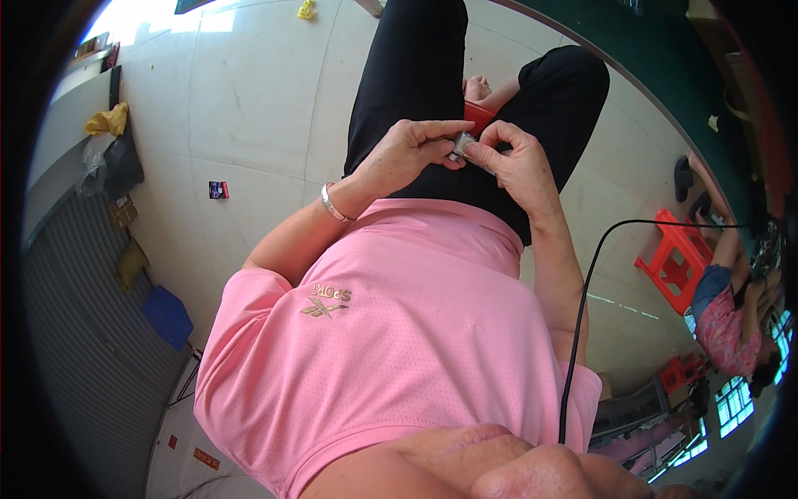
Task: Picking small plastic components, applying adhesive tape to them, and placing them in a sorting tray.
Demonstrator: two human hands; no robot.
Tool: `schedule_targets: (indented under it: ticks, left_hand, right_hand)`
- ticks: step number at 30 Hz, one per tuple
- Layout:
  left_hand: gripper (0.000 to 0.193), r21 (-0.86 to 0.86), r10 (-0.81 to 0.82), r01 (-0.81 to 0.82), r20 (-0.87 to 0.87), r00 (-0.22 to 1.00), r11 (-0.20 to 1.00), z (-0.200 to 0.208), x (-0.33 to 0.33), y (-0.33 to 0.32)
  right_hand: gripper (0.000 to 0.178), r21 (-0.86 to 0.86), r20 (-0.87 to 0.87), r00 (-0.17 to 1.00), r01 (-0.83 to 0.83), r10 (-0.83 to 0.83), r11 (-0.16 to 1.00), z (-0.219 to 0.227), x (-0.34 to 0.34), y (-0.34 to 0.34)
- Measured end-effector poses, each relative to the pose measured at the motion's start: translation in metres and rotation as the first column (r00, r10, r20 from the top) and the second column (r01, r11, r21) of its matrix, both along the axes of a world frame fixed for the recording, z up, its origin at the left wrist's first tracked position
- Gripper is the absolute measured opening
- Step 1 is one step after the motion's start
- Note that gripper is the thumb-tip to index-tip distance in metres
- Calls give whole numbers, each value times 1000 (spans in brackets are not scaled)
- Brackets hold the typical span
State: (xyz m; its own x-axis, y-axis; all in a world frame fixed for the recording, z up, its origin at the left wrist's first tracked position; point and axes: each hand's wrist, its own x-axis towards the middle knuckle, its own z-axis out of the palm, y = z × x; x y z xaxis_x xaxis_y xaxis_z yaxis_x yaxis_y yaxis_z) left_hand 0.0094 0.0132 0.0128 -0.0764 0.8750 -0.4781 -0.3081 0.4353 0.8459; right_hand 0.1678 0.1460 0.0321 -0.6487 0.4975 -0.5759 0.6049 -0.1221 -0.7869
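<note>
My left hand (413,150), a silvery bracelet (334,204) on its wrist, is above my lap with its forefinger stretched out. A small silvery-white piece (462,145) is pinched between its thumb and fingers. From the other side my right hand (517,163) presses thumb and forefinger on the same piece. The hands meet over my black trousers (407,79), and their fingers cover much of the piece, so its kind cannot be made out.
Something red (480,115) shows between my legs. A green-topped table (615,41) curves along the upper right. Beyond it are a red plastic stool (675,258) and a seated person (727,324). A black cable (592,266) hangs beside my right arm. Bags (108,121) stand at the left wall.
</note>
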Motion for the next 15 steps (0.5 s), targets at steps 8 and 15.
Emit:
schedule_targets:
  ticks: [8, 15]
  left_hand:
    - [35, 27, 64, -64, -1, 998, 998, -1, 5, 0]
    - [32, -6, 115, -115, 7, 993, 993, -6, 13, 5]
  right_hand:
    - [23, 60, 32, 999, -23, 22, 998, 1, 0, -1]
    - [22, 283, 60, 996, -75, 61, 956, 1, -1, -8]
